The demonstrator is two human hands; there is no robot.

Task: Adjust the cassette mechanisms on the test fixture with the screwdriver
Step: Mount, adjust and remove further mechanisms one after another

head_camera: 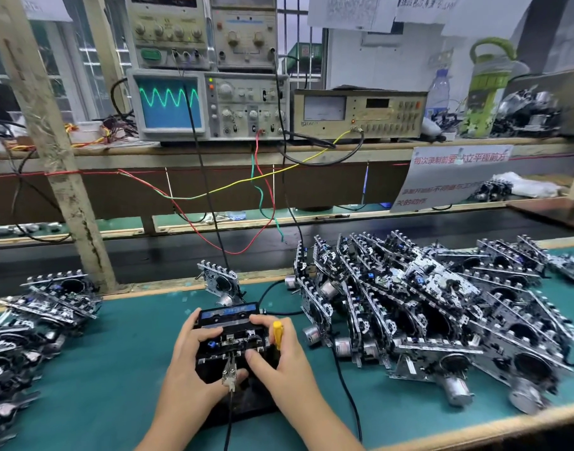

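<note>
Head view, green tabletop (123, 369). At 9 o'clock from the hands — a heap of cassette mechanisms (35, 323), stacked loosely, some blurred at the frame edge.

Centre, near edge: black test fixture (233, 395) with one cassette mechanism (230, 333) seated on top. Left hand (194, 362) grips the mechanism's left side; fingers curled over its top edge, thumb lying along the front at about 5 o'clock of the hand, touching a metal clip (229, 374) whose lead runs down toward the viewer. Right hand (276, 356) holds the right side; index finger reaches over the far top edge, thumb presses the front face just beside the clip. The screwdriver (277, 334), yellow handle, is tucked in the right hand's curled fingers, roughly upright, at the mechanism's 3 o'clock edge; its tip is hidden, so contact with the mechanism cannot be told.

At 12 o'clock, just behind the fixture — a single mechanism standing on edge (219, 281).

At 2 to 3 o'clock: a large pile of mechanisms (442, 320), motors showing.

On the shelf behind, an oscilloscope (207, 104) shows a green wave trace; red, green and yellow wires hang from it toward the tabletop.
</note>
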